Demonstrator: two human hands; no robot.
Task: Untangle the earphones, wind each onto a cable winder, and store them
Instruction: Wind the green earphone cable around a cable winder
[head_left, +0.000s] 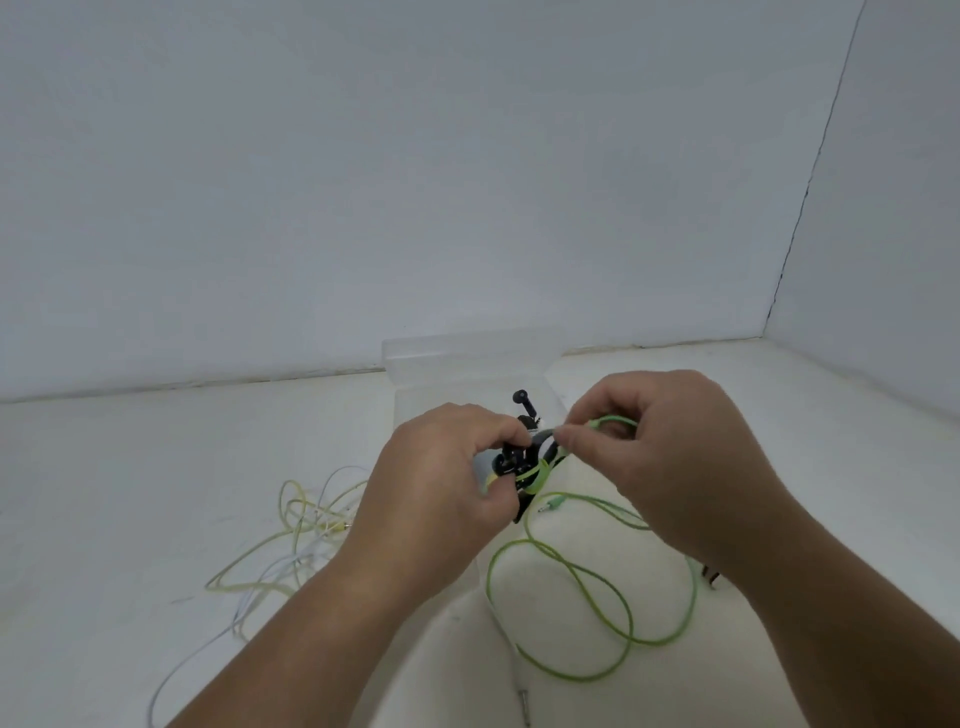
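two hands (441, 467) (660, 457) wind green cable (597, 577) on black winder (519, 462).

A white tabletop (104, 493) meets the wall. A clear plastic box (441, 348) stands at its back. On the left lie a tangled yellow cable (244, 571) and white cable (171, 670); on the right, loops of green cable (608, 587). A grey plug (522, 696) lies near the front.
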